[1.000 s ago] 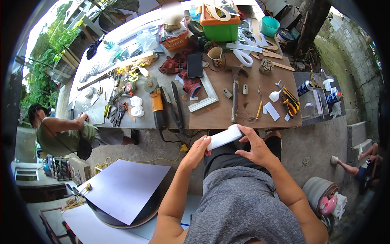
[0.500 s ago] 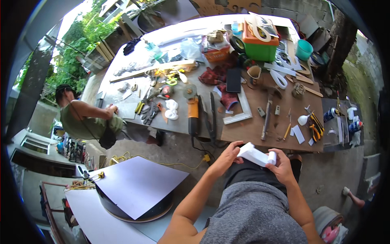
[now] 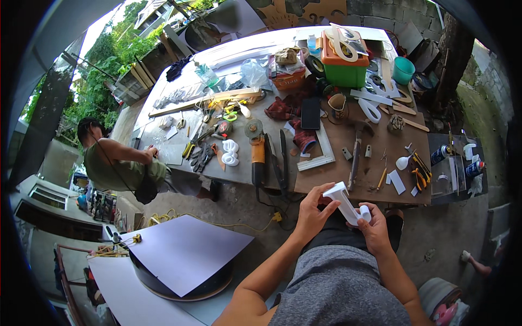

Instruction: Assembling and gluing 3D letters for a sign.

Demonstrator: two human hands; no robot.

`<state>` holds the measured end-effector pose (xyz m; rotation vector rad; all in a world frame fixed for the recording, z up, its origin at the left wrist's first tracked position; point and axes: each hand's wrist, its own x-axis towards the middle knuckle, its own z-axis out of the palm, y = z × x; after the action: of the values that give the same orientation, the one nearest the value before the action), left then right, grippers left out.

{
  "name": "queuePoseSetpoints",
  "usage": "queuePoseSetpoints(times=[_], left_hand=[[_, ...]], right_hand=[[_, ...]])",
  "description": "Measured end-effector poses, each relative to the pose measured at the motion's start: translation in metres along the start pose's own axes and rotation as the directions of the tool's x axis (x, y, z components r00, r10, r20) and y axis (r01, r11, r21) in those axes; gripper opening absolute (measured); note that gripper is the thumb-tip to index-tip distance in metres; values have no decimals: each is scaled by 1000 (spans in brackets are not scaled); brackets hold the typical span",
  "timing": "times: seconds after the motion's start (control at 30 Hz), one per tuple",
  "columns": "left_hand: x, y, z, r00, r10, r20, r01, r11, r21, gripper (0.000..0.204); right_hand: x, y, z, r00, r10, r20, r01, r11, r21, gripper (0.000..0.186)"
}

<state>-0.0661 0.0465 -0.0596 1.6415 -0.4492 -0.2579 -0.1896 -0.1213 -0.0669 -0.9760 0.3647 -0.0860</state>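
Observation:
A white, deep-sided piece [image 3: 346,205], shaped like a hollow letter with a curled end, is held in front of me above my lap. My left hand [image 3: 313,213] grips its upper left end, thumb along the near side. At the lower right, by the curl, the fingers of my right hand [image 3: 375,230] close round the other end. The piece tilts down toward the right. Just beyond it on the brown board [image 3: 326,179] lie a hammer [image 3: 356,157], a white corner frame [image 3: 325,149], a pencil-like yellow tool [image 3: 383,178] and a white strip [image 3: 397,182].
An orange angle grinder [image 3: 257,154], long dark shears [image 3: 283,157] and white curled shapes [image 3: 230,152] sit left of the board. A green and orange toolbox [image 3: 345,62] stands farther back. Another person [image 3: 117,163] works at the left. A white sheet [image 3: 190,252] covers a round drum.
The white piece has turned in my hands, its left end rising and its inner side now more visible. My left hand has shifted with it. The other person has leaned slightly.

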Motion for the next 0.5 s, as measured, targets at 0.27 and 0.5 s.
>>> queuePoseSetpoints(times=[0.27,0.5], left_hand=[[2,17,-1,998,36,-47,-30,991,127,49],[2,12,0,997,61,-36,-52,976,210,54]], right_hand=[[-4,-9,-4,999,5,36,-4,999,-33,59],[-8,-6,-5,999,48,13,-48,999,1,66]])
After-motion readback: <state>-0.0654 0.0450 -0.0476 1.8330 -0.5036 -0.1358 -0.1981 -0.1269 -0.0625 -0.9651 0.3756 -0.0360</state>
